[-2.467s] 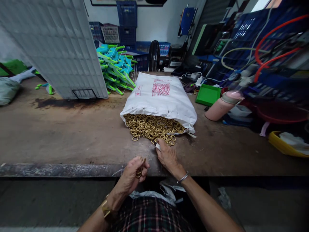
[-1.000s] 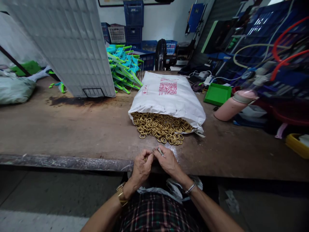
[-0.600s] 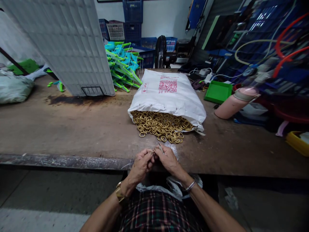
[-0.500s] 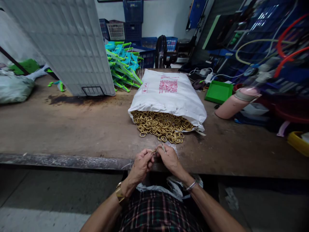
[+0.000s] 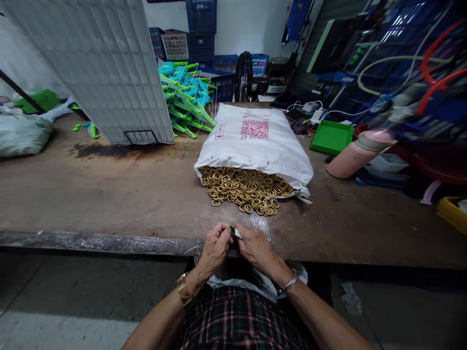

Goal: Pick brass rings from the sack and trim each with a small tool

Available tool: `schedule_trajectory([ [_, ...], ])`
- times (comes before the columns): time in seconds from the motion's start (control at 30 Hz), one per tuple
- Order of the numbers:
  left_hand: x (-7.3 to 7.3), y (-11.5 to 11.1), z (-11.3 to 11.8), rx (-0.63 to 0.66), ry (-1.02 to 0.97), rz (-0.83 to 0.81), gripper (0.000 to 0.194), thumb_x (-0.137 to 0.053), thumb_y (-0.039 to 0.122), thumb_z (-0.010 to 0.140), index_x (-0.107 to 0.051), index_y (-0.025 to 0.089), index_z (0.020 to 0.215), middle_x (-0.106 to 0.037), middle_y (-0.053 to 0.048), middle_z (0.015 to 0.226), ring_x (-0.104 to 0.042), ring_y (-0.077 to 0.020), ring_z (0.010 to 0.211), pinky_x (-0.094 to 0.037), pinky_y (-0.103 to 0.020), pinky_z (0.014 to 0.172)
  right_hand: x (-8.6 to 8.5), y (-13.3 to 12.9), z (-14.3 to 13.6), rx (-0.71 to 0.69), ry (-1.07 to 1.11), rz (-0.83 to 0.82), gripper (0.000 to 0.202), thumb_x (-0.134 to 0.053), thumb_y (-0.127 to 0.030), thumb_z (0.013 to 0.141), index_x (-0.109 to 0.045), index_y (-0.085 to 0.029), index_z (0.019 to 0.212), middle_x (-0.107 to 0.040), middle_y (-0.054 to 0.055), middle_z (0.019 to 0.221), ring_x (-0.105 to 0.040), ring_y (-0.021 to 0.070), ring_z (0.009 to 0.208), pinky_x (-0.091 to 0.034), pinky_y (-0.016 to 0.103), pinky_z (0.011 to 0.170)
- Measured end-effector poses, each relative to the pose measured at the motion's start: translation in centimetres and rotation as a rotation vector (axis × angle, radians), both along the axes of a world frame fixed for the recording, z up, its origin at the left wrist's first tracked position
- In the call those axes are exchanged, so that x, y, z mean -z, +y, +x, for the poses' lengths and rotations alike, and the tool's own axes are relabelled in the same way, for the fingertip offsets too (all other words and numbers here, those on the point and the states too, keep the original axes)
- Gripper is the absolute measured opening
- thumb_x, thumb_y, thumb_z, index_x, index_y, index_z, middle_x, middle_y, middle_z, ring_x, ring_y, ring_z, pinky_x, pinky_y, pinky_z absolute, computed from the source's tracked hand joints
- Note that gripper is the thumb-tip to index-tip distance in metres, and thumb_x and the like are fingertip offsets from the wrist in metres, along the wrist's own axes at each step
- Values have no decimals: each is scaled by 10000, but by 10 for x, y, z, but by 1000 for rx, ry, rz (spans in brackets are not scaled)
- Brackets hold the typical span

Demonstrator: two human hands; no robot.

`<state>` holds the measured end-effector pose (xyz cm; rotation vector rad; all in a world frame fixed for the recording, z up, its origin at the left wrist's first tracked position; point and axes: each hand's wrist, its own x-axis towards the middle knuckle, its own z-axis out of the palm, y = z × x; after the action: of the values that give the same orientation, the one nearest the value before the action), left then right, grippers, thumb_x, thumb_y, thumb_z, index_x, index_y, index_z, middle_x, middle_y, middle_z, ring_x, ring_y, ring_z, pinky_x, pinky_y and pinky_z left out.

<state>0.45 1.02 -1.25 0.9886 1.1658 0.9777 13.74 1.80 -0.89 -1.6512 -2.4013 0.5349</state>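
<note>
Both my hands meet just above the table's front edge, below the spilled brass rings (image 5: 241, 189). My left hand (image 5: 216, 247) is closed, pinching what looks like one brass ring, mostly hidden by the fingers. Closed as well, my right hand (image 5: 256, 247) grips a small flat tool (image 5: 236, 233), pale with a dark part, perhaps a blade; its exact kind cannot be made out. The tool's end lies against the left fingertips. Behind the hands lies a white woven sack (image 5: 255, 138) with red print, its mouth facing me and many rings pouring out.
A tall ribbed grey-white panel (image 5: 98, 73) stands on the wooden table (image 5: 109, 194) at left. Beside it are green and blue plastic parts (image 5: 188, 97). On the right are a green tray (image 5: 332, 137), a pink bottle (image 5: 355, 155) and a yellow container (image 5: 452, 214).
The right hand has turned over the left fingertips, so the tool's flat pale face now shows between the hands. The ring is more covered. Sack and spilled rings stay put.
</note>
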Motion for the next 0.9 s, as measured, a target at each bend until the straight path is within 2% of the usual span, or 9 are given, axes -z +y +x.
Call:
schedule_trajectory([
  [0.17,-4,-5,-2,32,-40,-16,294,-526,448,751,-480,162,698,-429,62,518,-329,-38,419,-248,-163,410,0,7,2,49,-92,-8,230,-378,-122,757,-532,-162,923,-627,59,705,-544,146,598,-244,259,532],
  [0.33,-13,-9,-4,80,-330,-160,290,-558,440,736,-480,161,732,-462,54,563,-306,-22,381,-194,-158,361,4,24,12,278,-156,80,195,-369,-160,816,-516,-175,943,-639,69,770,-575,159,653,-251,260,536],
  [0.47,-8,-7,-6,64,-524,-276,288,-551,425,750,-488,143,742,-543,-7,702,-400,-35,441,-239,-153,364,6,33,16,388,-202,129,155,-417,-233,833,-491,-182,959,-643,71,796,-592,178,679,-253,261,537],
  [0.57,-3,-5,-8,51,-600,-331,260,-565,387,751,-509,133,754,-570,-37,737,-458,-54,483,-286,-159,381,7,38,15,396,-244,109,153,-420,-225,833,-490,-186,963,-645,71,776,-598,182,670,-248,257,527],
  [0.73,-2,-1,-14,38,-767,-450,189,-597,309,726,-547,162,833,-549,-2,659,-489,-72,496,-312,-158,395,10,43,17,393,-244,96,161,-401,-150,808,-508,-171,927,-633,74,738,-584,167,640,-254,252,530],
  [0.8,-3,2,-15,33,-804,-487,195,-600,324,718,-555,143,774,-543,-6,647,-500,-77,512,-340,-162,408,8,41,19,353,-156,93,152,-396,-152,800,-507,-168,903,-618,65,731,-563,158,632,-268,250,538],
  [0.9,-5,6,-13,-15,-805,-493,243,-598,333,716,-505,125,632,-545,-17,657,-524,-83,558,-368,-161,431,0,33,19,261,160,53,122,-368,-206,820,-486,-179,809,-576,28,696,-518,135,622,-307,233,557],
])
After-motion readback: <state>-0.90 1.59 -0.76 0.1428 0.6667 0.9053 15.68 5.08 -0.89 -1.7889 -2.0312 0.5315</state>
